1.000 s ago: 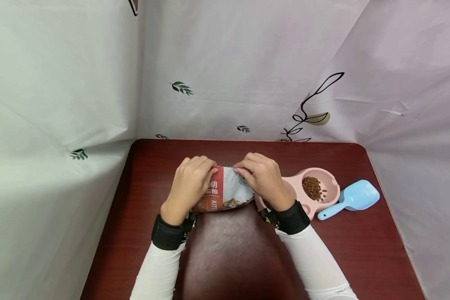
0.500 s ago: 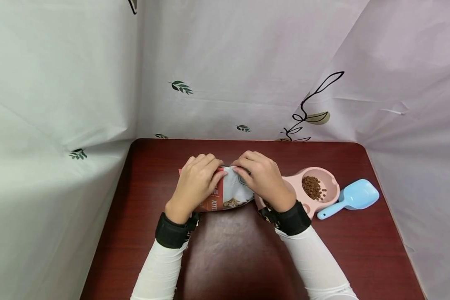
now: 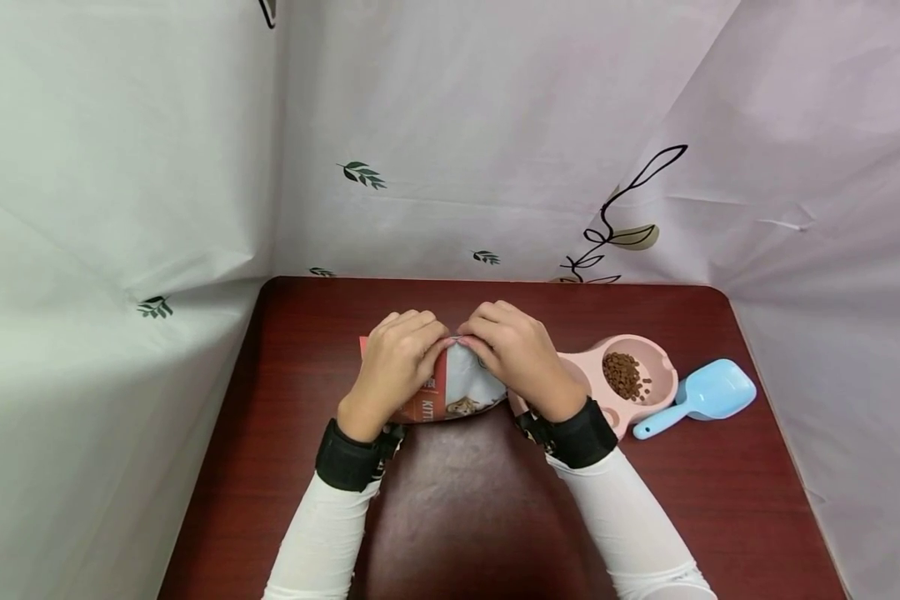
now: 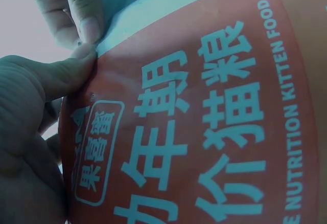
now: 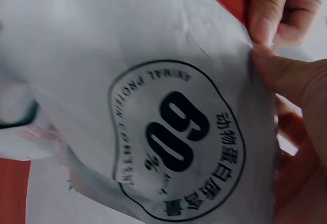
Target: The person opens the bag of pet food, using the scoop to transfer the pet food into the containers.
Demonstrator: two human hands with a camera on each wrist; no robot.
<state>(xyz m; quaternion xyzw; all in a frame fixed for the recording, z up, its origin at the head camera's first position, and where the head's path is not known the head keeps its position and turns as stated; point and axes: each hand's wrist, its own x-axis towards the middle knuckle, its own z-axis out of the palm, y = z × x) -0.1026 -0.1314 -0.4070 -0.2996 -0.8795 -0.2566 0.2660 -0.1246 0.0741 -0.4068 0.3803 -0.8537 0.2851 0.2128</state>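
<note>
A red and white bag of kitten food (image 3: 471, 379) stands in the middle of the table, its printed front towards me. My left hand (image 3: 397, 360) pinches the bag's top edge on the red side, thumb in front and fingers behind. From the other side, my right hand (image 3: 521, 357) pinches the same edge on the white part. The two thumbs meet almost tip to tip at the rim. Large white characters show on the red bag front (image 4: 214, 106) in the left wrist view. A "60%" mark lies on the white bag panel (image 5: 168, 132) in the right wrist view.
Right of the bag stands a pink double bowl (image 3: 656, 367), partly behind my right hand, with brown kibble (image 3: 621, 375) in one basin. A light blue scoop (image 3: 712, 396) lies beside it. Patterned white cloth (image 3: 450, 150) hangs around the dark red table (image 3: 307, 333).
My left hand has slid rightward along the bag's top edge, until its thumb reaches the right thumb. My right hand has shifted slightly left, still pinching the edge.
</note>
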